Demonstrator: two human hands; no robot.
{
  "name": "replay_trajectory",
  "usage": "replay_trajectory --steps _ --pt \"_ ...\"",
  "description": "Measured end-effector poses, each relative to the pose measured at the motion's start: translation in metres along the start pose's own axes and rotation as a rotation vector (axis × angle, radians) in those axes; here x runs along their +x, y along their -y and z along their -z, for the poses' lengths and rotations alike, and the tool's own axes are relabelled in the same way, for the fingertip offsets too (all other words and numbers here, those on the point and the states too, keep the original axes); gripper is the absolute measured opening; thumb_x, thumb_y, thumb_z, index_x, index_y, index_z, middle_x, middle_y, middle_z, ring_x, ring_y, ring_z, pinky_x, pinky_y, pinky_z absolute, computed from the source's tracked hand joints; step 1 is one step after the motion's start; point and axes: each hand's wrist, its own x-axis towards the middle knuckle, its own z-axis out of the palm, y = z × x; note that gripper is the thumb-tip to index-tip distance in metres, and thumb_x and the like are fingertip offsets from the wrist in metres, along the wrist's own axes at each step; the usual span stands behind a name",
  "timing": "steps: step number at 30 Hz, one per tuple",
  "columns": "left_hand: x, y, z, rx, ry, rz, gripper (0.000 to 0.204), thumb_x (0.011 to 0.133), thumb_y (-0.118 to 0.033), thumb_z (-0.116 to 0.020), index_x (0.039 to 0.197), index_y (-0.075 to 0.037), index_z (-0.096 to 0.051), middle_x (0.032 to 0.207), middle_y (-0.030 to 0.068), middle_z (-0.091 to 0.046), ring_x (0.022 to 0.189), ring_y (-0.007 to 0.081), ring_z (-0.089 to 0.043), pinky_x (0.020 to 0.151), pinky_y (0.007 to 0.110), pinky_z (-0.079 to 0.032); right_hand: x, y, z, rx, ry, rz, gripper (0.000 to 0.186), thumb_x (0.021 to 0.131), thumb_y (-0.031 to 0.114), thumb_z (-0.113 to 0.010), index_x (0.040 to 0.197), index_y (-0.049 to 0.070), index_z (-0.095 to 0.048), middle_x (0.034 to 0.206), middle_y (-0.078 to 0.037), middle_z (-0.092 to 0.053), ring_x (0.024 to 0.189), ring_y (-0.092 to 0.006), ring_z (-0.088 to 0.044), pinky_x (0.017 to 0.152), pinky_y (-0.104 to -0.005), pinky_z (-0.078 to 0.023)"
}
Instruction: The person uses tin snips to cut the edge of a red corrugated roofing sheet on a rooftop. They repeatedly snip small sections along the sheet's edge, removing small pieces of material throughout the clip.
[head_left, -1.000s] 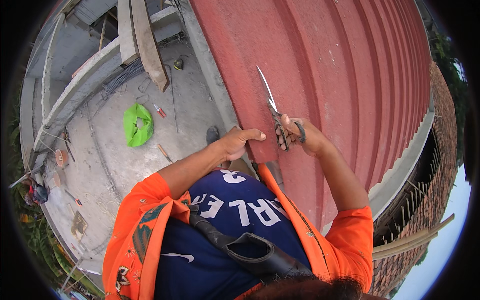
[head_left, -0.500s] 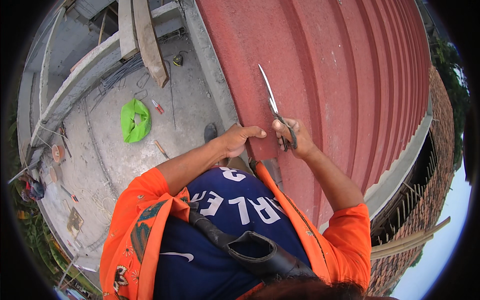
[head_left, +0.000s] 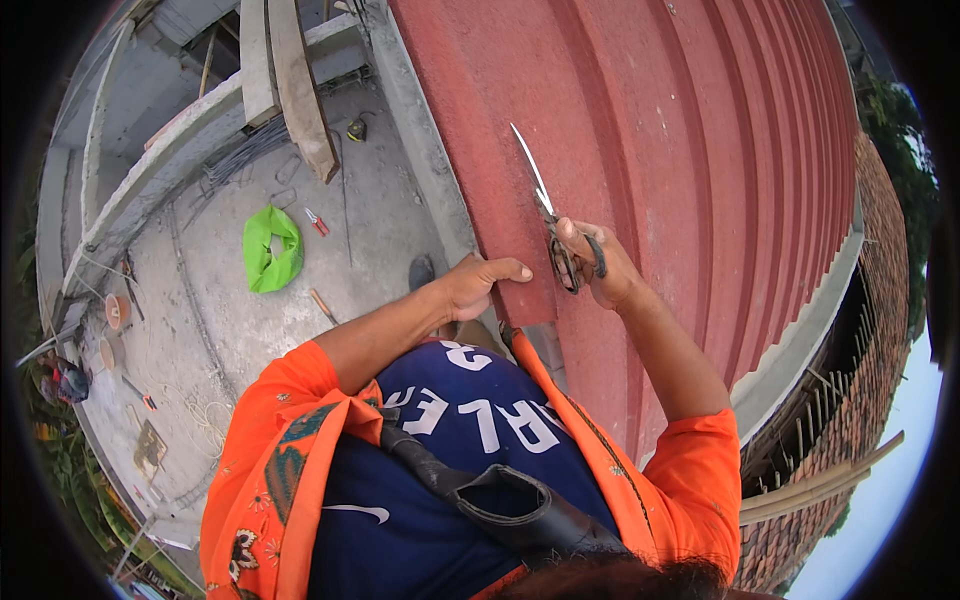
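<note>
My left hand (head_left: pixel 478 285) is closed on the near edge of a red ribbed roofing sheet (head_left: pixel 590 150), its thumb lying on top of the red surface and its other fingers hidden. A pair of scissors (head_left: pixel 556 255) with long bright blades and dark handles is in my right hand (head_left: pixel 605 265). The blades lie low over the sheet and point away from me; where the lower blade sits is not clear. Their handle loops are spread apart, with my fingers in or around them. A cut flap of the sheet lies between my two hands.
On the left a concrete ledge (head_left: pixel 425 140) borders the sheet. Lower down, a concrete floor (head_left: pixel 200 330) holds a green cloth-like ring (head_left: pixel 272 250), red-handled pliers (head_left: pixel 317 222), a tape measure (head_left: pixel 357 129) and buckets (head_left: pixel 117 309). Wooden planks (head_left: pixel 300 90) jut in above. Roof tiles (head_left: pixel 880 300) are far right.
My right hand has shifted slightly to the right and the scissors' handles have spread wider. My left hand keeps its hold on the sheet's edge.
</note>
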Motion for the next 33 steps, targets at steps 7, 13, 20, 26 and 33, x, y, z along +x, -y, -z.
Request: replay_trajectory --steps 7,13,20,26,33 --pt "0.004 0.005 0.008 0.008 -0.028 0.02 0.04 0.091 -0.007 -0.082 0.13 -0.003 -0.075 0.122 0.0096 -0.08 0.116 0.0248 -0.075 0.111 0.045 -0.057 0.003 -0.006 0.001 -0.028 0.063 0.005 0.067 0.096 0.074 -0.078 0.093 0.008 -0.068 0.068 0.0 -0.057 0.053 -0.0099 -0.053 0.047 -0.0261 -0.038" --pt "0.005 0.003 0.005 -0.006 0.014 0.011 0.043 0.091 -0.007 -0.083 0.133 -0.003 -0.073 0.126 0.0095 -0.078 0.119 0.025 -0.073 0.11 0.045 -0.057 0.007 -0.016 -0.007 0.021 0.05 0.116 0.061 0.092 0.065 -0.087 0.091 0.008 -0.068 0.066 0.0 -0.059 0.051 -0.0091 -0.056 0.045 -0.0252 -0.037" --pt "0.004 0.004 0.009 0.019 0.043 0.036 0.049 0.093 -0.008 -0.081 0.14 -0.004 -0.068 0.131 0.0107 -0.075 0.122 0.0261 -0.072 0.114 0.047 -0.056 0.006 0.006 0.006 0.01 0.075 0.021 0.07 0.096 0.078 -0.074 0.089 0.008 -0.069 0.068 -0.002 -0.061 0.052 -0.0108 -0.056 0.047 -0.0291 -0.041" --pt "0.004 -0.001 0.006 0.064 0.06 0.017 0.053 0.096 -0.01 -0.075 0.147 -0.004 -0.062 0.139 0.0132 -0.071 0.13 0.0277 -0.069 0.118 0.049 -0.053 0.016 0.005 -0.001 0.037 0.063 0.052 0.068 0.096 0.074 -0.078 0.093 0.007 -0.07 0.067 0.0 -0.058 0.05 -0.0104 -0.055 0.045 -0.0285 -0.041" --pt "0.009 0.005 0.015 0.064 0.086 0.022 0.052 0.097 -0.008 -0.071 0.148 -0.004 -0.061 0.142 0.014 -0.07 0.131 0.0286 -0.069 0.12 0.049 -0.053 0.017 -0.006 -0.01 -0.039 0.028 0.128 0.064 0.093 0.068 -0.084 0.094 0.006 -0.069 0.067 -0.002 -0.06 0.051 -0.0094 -0.056 0.044 -0.0268 -0.04"
